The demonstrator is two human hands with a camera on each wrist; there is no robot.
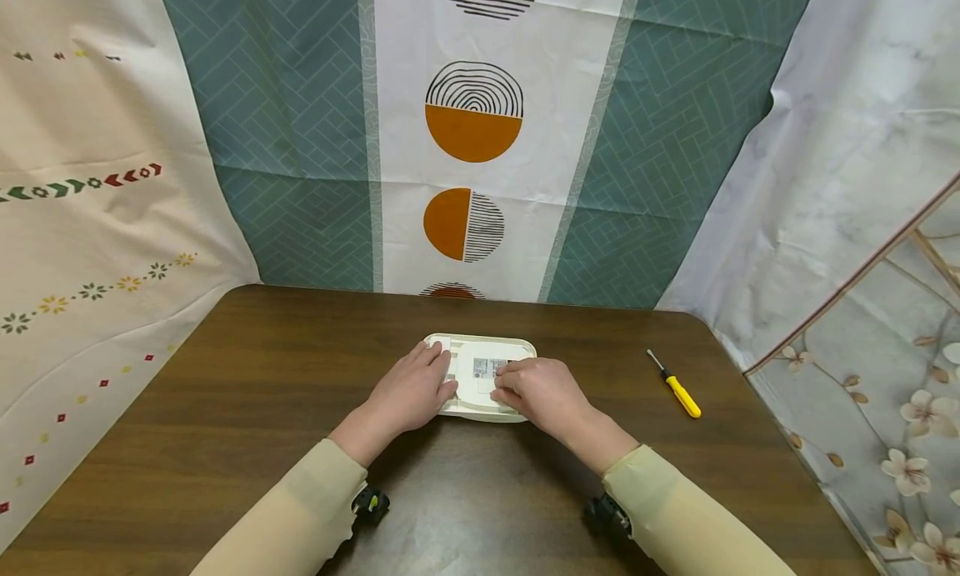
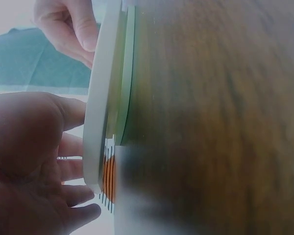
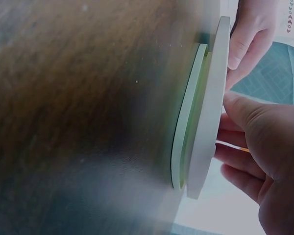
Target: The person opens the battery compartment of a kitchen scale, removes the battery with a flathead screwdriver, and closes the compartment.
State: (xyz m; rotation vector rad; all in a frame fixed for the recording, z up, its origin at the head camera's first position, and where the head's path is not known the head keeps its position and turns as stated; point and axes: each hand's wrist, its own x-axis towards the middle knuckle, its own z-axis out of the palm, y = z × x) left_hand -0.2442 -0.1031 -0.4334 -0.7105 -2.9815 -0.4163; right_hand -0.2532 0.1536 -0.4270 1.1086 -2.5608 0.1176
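Note:
A flat white device [image 1: 467,399], which looks like an upturned kitchen scale, lies on the table with a grey printed label [image 1: 487,368] facing up. Seen edge-on in the right wrist view, its thick white body [image 3: 211,112] sits over a thinner pale green plate [image 3: 182,132]. My left hand [image 1: 411,386] rests on the device's left end, fingers nearly straight and spread. At the right end, my right hand [image 1: 546,395] touches the upper face beside the label with thumb and bent fingertips. Nothing shows between its thumb and fingers; part of the face there is hidden.
A screwdriver [image 1: 678,391] with a yellow handle lies on the brown wooden table [image 1: 300,351], right of the device. Patterned cloths hang behind the table [image 1: 300,142] and along both sides. A dark wrist camera [image 1: 370,504] sits under the left sleeve.

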